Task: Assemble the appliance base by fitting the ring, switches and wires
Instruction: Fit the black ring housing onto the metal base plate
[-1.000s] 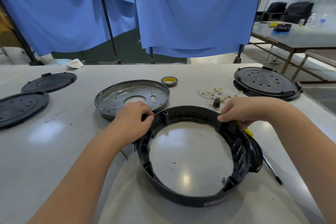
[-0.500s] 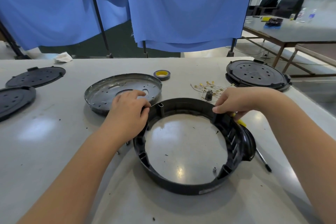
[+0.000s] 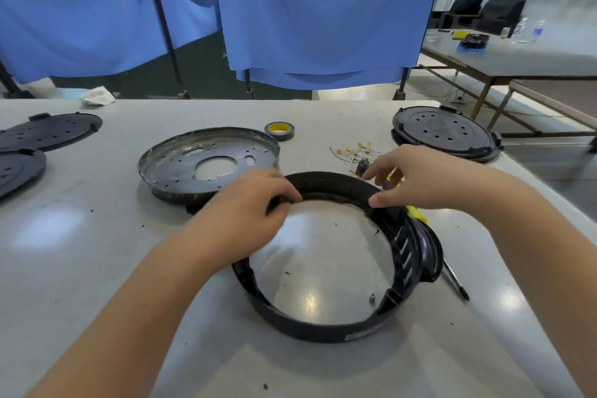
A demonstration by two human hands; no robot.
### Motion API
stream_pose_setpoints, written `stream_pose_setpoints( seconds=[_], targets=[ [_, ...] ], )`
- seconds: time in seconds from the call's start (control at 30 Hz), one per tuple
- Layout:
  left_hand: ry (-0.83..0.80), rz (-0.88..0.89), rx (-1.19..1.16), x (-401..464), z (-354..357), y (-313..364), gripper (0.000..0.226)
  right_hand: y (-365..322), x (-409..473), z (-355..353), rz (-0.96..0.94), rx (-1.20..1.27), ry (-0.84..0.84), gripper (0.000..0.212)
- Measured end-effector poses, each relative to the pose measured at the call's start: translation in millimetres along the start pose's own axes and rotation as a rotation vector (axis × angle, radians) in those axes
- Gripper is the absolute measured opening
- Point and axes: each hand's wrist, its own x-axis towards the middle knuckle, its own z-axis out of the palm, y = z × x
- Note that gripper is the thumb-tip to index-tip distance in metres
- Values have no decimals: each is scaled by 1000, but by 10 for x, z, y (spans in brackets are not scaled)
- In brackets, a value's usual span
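The big black ring (image 3: 326,329) lies flat on the grey worktop (image 3: 97,268) in the middle of the frame. You can see right through it to the worktop, so nothing is fitted inside it yet.

The left hand (image 3: 248,203) has its fingers curled over the ring's far rim and grips it there. The right hand (image 3: 416,181) is at the rim on the right side. Its thumb touches the rim and its fingers are spread and loose, so it does not seem to hold anything.

The metal pan (image 3: 206,165) sits apart at center left. The little wires with gold ends (image 3: 352,152) and a small black switch (image 3: 361,168) lie loose just behind the ring. A roll of tape (image 3: 279,131) waits further back.

So the job looks like it is only starting. The pan, switch and wires are all left to fit.
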Motion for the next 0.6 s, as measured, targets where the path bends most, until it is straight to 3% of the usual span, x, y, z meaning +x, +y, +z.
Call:
stream_pose_setpoints(
  seconds=[0.17, 0.33, 0.6],
  targets=[
    [127, -137, 173, 16, -73, -308, 31, -105, -341, 107, -170, 153, -84, 16],
    [220, -237, 319, 22, -38, -491, 36, -197, -375, 313, -206, 162, -113, 10],
    [168, -312, 261, 25, -11, -604, 25, -243, -345, 625, -151, 131, -69, 10]
  ],
)
